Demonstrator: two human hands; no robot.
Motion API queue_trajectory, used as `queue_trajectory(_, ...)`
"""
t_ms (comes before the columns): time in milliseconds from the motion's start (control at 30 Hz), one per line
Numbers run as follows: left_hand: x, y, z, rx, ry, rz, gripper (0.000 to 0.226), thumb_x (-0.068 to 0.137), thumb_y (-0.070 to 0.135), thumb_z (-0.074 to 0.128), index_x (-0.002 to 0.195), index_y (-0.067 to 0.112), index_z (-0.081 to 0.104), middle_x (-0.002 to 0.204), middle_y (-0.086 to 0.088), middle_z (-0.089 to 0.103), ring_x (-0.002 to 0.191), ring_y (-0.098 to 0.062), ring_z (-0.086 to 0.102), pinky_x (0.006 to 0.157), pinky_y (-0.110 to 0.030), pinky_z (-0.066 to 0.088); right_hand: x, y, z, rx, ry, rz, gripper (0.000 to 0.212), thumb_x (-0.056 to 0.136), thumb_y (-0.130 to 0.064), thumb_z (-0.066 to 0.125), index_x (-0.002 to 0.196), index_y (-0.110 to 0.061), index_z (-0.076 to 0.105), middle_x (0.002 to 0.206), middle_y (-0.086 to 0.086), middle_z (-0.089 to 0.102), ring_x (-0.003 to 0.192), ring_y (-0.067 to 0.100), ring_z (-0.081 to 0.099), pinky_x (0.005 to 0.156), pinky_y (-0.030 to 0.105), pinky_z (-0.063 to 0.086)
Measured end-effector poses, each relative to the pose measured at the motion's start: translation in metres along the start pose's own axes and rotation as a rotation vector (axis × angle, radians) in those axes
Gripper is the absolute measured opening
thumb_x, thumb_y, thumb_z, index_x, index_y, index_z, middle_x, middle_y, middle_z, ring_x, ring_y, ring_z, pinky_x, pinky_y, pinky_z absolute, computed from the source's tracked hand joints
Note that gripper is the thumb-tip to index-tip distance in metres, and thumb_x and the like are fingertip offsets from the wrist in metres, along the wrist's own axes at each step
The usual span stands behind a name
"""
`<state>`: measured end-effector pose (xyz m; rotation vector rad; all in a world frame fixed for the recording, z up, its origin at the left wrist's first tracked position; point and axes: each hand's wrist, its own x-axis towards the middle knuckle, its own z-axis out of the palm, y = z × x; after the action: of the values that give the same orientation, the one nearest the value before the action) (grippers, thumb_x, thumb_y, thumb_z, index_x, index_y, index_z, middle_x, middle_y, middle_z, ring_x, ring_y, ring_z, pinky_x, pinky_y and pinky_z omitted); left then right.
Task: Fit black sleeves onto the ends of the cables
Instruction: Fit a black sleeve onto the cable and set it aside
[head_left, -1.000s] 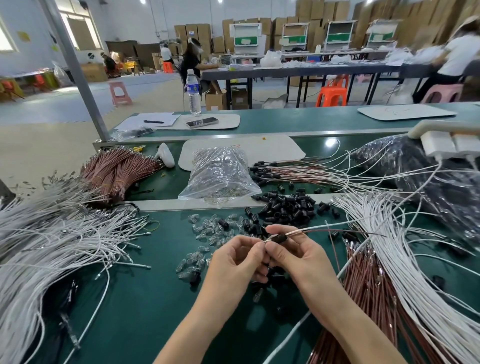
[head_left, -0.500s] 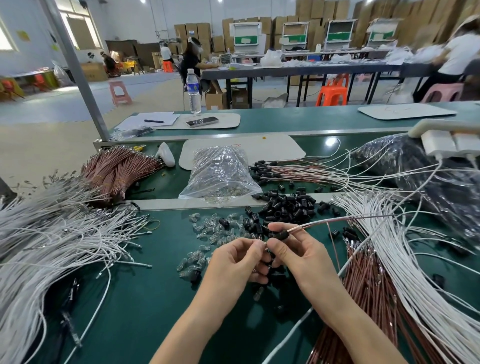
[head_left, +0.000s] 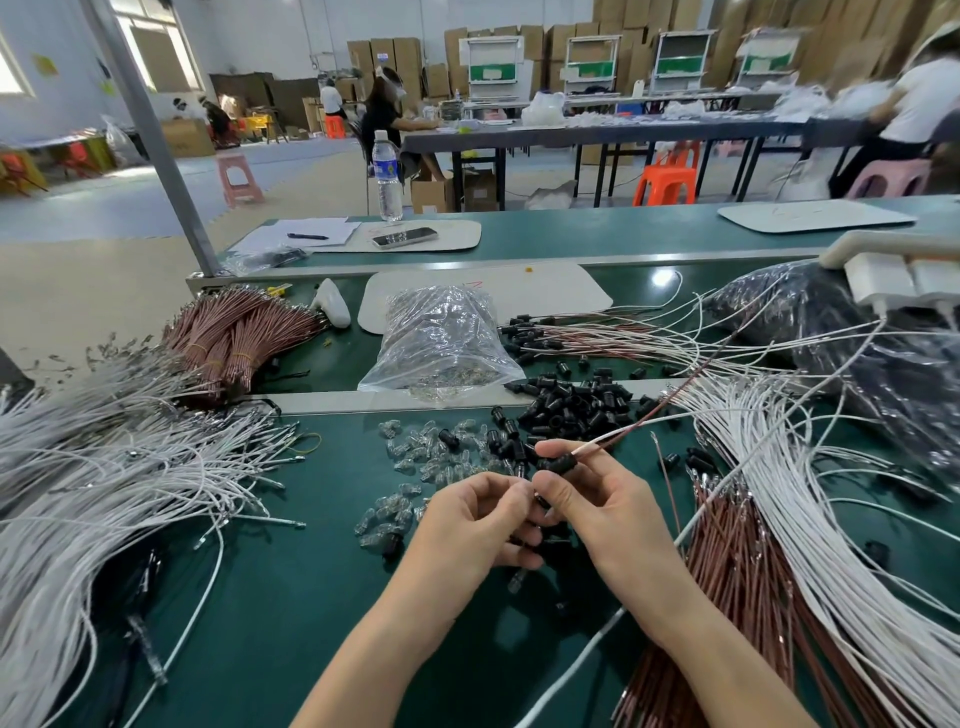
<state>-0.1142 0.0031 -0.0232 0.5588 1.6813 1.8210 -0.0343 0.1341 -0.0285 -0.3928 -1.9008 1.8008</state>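
One black sleeve (head_left: 560, 462) is pinched in the right hand's (head_left: 597, 512) fingers, on the cable (head_left: 623, 434) end above the desk (head_left: 311, 597); the left hand's (head_left: 475, 522) fingers curl beside it, their hold unclear. Seating looks underway; next it likely needs pushing fully home.

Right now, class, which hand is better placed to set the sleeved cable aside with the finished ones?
Right. The right hand pinches the cable at its black sleeve, and the finished cables lie farther out toward its side.

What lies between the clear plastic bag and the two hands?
Head view: a pale divider strip, then scattered clear caps and a few black sleeves on the green tabletop.
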Motion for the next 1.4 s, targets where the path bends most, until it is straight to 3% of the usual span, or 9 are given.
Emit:
queue_trajectory(367,0.001,-0.001,-0.002,-0.077,-0.027,-0.044,0.010,0.098,0.011,0.064,0.099,0.001,0.067,0.084,-0.008,0.074,0.071,-0.013,0.065,0.063,-0.026,0.056,0.001,-0.002,0.002,0.102,-0.003,0.110,0.026,0.080,-0.034,0.075,0.104,-0.024,0.076,0.082,0.002,0.076,0.077,0.013,0.072,0.074,0.021,0.057)
queue_trajectory(633,-0.003,0.003,-0.003,-0.004,-0.052,0.014,0.013,0.100,0.010,0.061,0.101,-0.003,0.059,0.083,-0.014,0.074,0.067,-0.018,0.067,0.061,-0.031,0.058,0.000,-0.004,0.002,0.033,-0.012,0.169,0.031,0.076,-0.048,0.075,0.076,-0.017,0.074,0.069,0.005,0.070,0.067,0.014,0.066,0.070,0.031,0.057)
queue_trajectory(800,-0.004,0.002,-0.004,0.113,-0.065,0.076,0.008,0.101,0.012,0.060,0.094,0.009,0.059,0.081,-0.011,0.074,0.065,-0.018,0.067,0.057,-0.029,0.056,-0.002,-0.008,0.003,0.062,-0.012,0.155,0.026,0.078,-0.044,0.077,0.075,-0.018,0.075,0.069,0.007,0.072,0.065,0.014,0.068,0.064,0.022,0.055)
queue_trajectory(900,-0.003,0.003,-0.017,0.337,-0.044,0.164,0.018,0.100,0.023,0.063,0.084,0.032,0.064,0.080,-0.002,0.075,0.063,-0.011,0.065,0.055,-0.026,0.052,-0.002,-0.008,0.002,0.079,0.005,0.138,0.027,0.080,-0.043,0.076,0.076,-0.017,0.076,0.071,0.004,0.073,0.067,0.013,0.069,0.065,0.020,0.057)
queue_trajectory(1000,0.011,0.013,-0.050,0.738,0.224,0.270,0.010,0.099,0.037,0.062,0.090,0.036,0.064,0.080,0.009,0.071,0.067,0.002,0.062,0.062,-0.018,0.050,0.000,-0.009,0.000,0.222,0.076,0.174,0.020,0.076,-0.040,0.077,0.074,-0.020,0.079,0.070,-0.001,0.069,0.067,0.009,0.067,0.065,0.020,0.058)
queue_trajectory(1067,0.025,0.021,-0.073,1.118,0.350,0.208,0.013,0.101,0.038,0.056,0.110,0.029,0.062,0.098,0.008,0.067,0.088,-0.007,0.064,0.077,-0.027,0.054,0.002,-0.009,-0.001,0.333,0.099,0.215,0.018,0.073,-0.037,0.078,0.074,-0.019,0.081,0.073,0.001,0.072,0.069,0.010,0.068,0.065,0.018,0.057)
queue_trajectory(1133,0.040,0.025,-0.086,1.385,0.316,0.024,0.028,0.103,0.037,0.052,0.126,0.020,0.055,0.116,-0.004,0.060,0.105,-0.023,0.061,0.090,-0.041,0.052,0.004,-0.009,0.000,0.415,0.105,0.254,0.018,0.069,-0.034,0.079,0.071,-0.017,0.081,0.073,0.003,0.072,0.066,0.009,0.068,0.062,0.015,0.056)
queue_trajectory(1200,0.052,0.026,-0.090,1.490,0.235,-0.100,0.031,0.103,0.037,0.053,0.126,0.016,0.053,0.121,-0.009,0.060,0.110,-0.029,0.059,0.092,-0.043,0.050,0.004,-0.010,0.000,0.478,0.106,0.280,0.016,0.068,-0.031,0.079,0.068,-0.015,0.081,0.070,0.003,0.071,0.060,0.007,0.065,0.057,0.014,0.054)
queue_trajectory(1400,0.067,0.031,-0.089,1.521,0.166,-0.138,0.012,0.102,0.018,0.051,0.104,0.009,0.059,0.105,-0.013,0.065,0.096,-0.033,0.063,0.082,-0.041,0.051,0.005,-0.010,-0.003,0.607,0.114,0.347,0.014,0.072,-0.025,0.076,0.069,-0.012,0.079,0.070,0.004,0.070,0.056,0.007,0.063,0.053,0.014,0.054)
